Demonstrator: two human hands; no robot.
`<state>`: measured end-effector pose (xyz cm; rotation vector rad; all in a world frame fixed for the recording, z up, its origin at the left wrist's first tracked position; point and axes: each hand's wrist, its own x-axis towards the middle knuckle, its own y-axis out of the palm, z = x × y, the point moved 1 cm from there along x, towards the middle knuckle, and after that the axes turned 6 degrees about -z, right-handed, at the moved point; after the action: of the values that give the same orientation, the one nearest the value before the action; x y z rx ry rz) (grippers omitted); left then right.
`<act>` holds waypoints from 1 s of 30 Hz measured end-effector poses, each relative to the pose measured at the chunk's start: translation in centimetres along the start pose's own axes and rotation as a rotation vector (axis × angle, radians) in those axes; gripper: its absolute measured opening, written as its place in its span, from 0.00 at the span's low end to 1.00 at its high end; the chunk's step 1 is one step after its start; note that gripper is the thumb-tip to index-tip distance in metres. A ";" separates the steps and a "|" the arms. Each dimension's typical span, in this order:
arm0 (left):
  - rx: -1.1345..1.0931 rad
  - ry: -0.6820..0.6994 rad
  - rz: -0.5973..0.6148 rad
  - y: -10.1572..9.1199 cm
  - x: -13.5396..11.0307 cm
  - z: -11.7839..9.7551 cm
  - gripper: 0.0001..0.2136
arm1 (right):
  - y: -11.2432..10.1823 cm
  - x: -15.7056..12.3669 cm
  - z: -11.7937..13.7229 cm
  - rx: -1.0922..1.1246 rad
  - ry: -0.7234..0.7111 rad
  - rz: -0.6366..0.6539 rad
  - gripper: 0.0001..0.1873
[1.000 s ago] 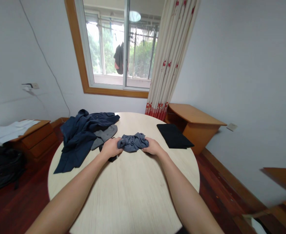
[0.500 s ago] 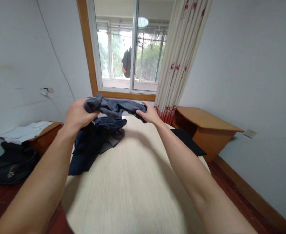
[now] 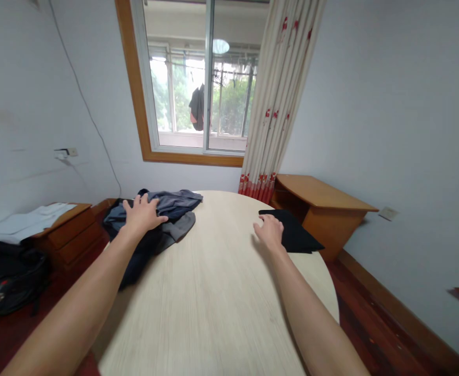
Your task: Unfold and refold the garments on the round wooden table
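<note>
My left hand [image 3: 143, 213] is over a heap of dark clothes [image 3: 170, 230] on the left side of the round table [image 3: 217, 292], its fingers spread and holding nothing. A grey-blue garment [image 3: 180, 198] lies on top of that heap, beside my fingertips. Across the table my right hand [image 3: 270, 230] is at the left edge of a folded black cloth [image 3: 297, 235]. Its fingers are apart and slightly curled; whether they touch the cloth I cannot tell.
A wooden desk [image 3: 323, 193] stands beyond the table's right edge. To the left are a wooden drawer cabinet [image 3: 70, 235] with white papers [image 3: 29, 222] and a black bag [image 3: 10, 282] on the floor. Behind hang a patterned curtain [image 3: 280, 104] and a window.
The grey-blue garment, held up between both hands before, now lies on the heap. Both hands have let go and lowered, the right one moving right toward the black cloth.
</note>
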<state>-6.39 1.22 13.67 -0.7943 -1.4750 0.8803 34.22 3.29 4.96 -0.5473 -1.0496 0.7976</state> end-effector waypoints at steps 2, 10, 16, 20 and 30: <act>-0.070 0.137 -0.092 0.2 -0.9 -3.2 0.30 | 0.2 -0.5 -3.0 -0.066 0.085 -0.045 0.21; -0.407 0.373 0.165 9.0 -8.1 -11.0 0.19 | 1.2 -1.6 -7.7 -0.202 0.262 0.071 0.30; -0.456 0.439 0.218 11.8 -9.7 -9.6 0.21 | 0.8 -1.2 -7.8 -0.201 0.272 0.034 0.23; -0.476 0.453 0.241 11.3 -9.6 -9.4 0.21 | 0.4 -1.0 -7.6 -0.152 0.274 0.042 0.20; -0.743 0.534 0.235 10.1 -10.0 -10.1 0.38 | 1.7 -4.1 1.8 0.798 -0.223 0.620 0.18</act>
<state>4.42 -1.80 0.34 -1.6337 -1.2211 0.2118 30.97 1.07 2.22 -0.0772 -0.6626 1.7488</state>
